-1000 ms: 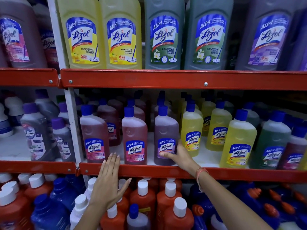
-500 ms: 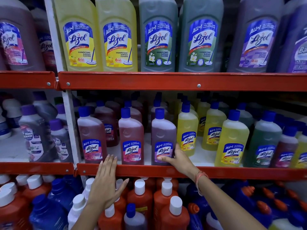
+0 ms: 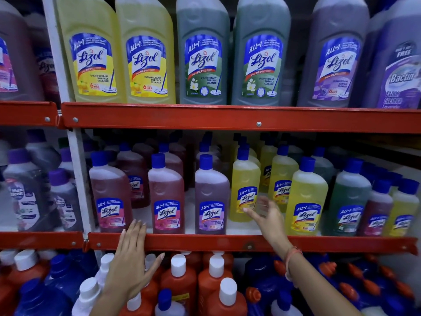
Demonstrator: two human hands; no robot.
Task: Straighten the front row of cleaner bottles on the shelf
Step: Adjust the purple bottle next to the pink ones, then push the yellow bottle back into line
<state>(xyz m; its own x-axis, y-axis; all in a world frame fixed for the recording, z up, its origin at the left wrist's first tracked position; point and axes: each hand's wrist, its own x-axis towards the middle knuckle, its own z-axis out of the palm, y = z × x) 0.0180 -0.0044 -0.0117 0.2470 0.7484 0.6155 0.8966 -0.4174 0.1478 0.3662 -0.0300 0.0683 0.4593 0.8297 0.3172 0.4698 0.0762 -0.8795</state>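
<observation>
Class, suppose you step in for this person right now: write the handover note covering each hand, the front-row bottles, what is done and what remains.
Left hand: open, flat on the red shelf rail, holding nothing.
Right hand: open, blurred, in front of the set-back yellow bottle, gripping nothing.
Front row: two pink bottles and the purple bottle stand upright at the rail, labels forward.
Left: that yellow bottle stands behind the line; probably bring it forward, then check the next yellow bottle and those to its right.
</observation>
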